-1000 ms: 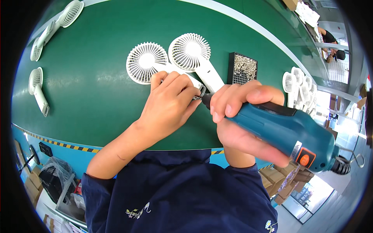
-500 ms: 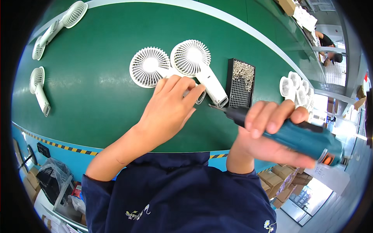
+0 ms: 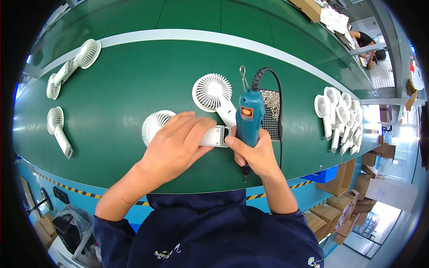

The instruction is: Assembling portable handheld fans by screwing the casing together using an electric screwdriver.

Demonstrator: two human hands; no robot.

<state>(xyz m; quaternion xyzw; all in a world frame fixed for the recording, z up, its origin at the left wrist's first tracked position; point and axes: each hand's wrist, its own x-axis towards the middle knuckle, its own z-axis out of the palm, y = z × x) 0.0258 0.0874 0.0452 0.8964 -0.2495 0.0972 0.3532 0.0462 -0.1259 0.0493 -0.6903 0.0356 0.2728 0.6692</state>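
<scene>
My left hand (image 3: 178, 140) is closed around the handle of a white handheld fan (image 3: 156, 126), whose round grille sticks out to the left of my fingers. The handle's squared end points right. My right hand (image 3: 261, 154) grips a teal electric screwdriver (image 3: 249, 117), held upright with its black tip down and its cord looping from the top. My right thumb reaches the end of the fan handle. Just beyond lies a second white handheld fan (image 3: 212, 92), its handle partly hidden by the screwdriver. Behind the screwdriver, a black tray (image 3: 267, 126) holds many small silvery screws.
At the right of the green table (image 3: 120, 89), many white fans lie in a pile (image 3: 342, 114). More fans (image 3: 56, 120) rest at the left. A wire hook (image 3: 243, 78) stands above the screwdriver. Cardboard boxes (image 3: 328, 216) are at lower right; another person (image 3: 368, 44) sits far right.
The screwdriver has swung from pointing left to upright, and my right hand has moved left to the fan. The held fan has turned, its handle end now facing right.
</scene>
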